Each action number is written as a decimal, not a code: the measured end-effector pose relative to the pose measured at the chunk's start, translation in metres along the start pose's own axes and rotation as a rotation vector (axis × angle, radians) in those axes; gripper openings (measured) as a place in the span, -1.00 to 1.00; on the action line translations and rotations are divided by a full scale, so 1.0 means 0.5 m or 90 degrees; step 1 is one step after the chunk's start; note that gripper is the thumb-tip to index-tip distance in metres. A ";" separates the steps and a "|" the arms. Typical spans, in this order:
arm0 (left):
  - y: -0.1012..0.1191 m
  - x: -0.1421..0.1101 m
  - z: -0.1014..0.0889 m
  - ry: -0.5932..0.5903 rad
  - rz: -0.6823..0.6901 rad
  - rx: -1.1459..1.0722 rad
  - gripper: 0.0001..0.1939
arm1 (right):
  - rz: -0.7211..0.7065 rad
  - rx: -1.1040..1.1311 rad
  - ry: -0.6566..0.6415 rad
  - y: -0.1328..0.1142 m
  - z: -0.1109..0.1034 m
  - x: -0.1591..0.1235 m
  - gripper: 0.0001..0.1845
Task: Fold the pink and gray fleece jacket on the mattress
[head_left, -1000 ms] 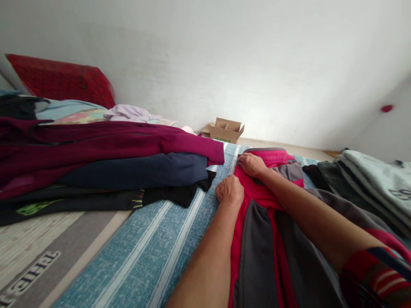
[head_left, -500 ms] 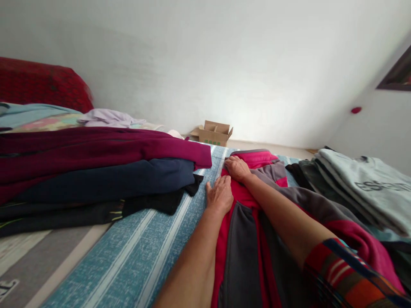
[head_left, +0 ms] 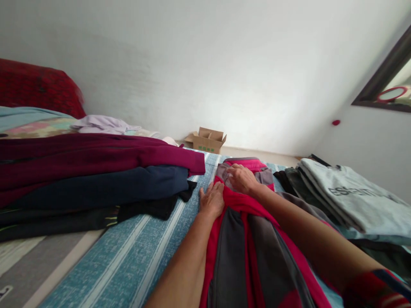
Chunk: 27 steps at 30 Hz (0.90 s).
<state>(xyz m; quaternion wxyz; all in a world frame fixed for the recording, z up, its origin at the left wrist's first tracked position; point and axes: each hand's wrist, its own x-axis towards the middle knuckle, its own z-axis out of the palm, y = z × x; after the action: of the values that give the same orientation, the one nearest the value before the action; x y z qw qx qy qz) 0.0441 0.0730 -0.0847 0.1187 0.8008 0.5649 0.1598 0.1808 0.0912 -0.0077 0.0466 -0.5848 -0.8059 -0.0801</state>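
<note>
A red and grey jacket (head_left: 229, 248) lies lengthwise on the blue striped bed cover, its far end folded in pink and grey bands. My left hand (head_left: 212, 200) rests flat on the jacket's left edge, fingers stretched forward and a little apart. Just beyond and to the right, my right hand (head_left: 241, 177) has its fingers bent against the grey cloth near the far end and seems to grip it. The fingertips of that hand are partly hidden. Both forearms reach over the jacket and cover some of it.
At left lies a pile of long garments, with a maroon one (head_left: 105, 152) over a navy one (head_left: 150, 184). Folded clothes topped by a light grey shirt (head_left: 356, 184) are stacked at right. An open cardboard box (head_left: 207, 143) stands by the wall, past the striped bed cover (head_left: 128, 261).
My right hand has shifted slightly on the jacket, and more grey cloth shows around its fingers. The jacket's right side has drawn inward. The view has turned a little to the right.
</note>
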 end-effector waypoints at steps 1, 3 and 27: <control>-0.002 0.001 0.001 -0.003 -0.002 -0.001 -0.47 | -0.001 0.000 -0.001 0.005 -0.018 -0.026 -0.72; -0.005 0.002 0.002 0.001 0.002 -0.001 -0.46 | 0.007 0.000 0.001 0.020 -0.050 -0.087 -0.73; 0.005 0.082 0.065 0.072 0.117 -0.040 -0.58 | 0.562 0.339 0.194 0.132 0.001 -0.586 -0.66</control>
<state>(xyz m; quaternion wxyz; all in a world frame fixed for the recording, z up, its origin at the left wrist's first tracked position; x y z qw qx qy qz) 0.0716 0.1106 -0.1088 0.0967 0.8350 0.4893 0.2324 0.3348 -0.1629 -0.0526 0.3392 -0.8176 -0.4598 0.0704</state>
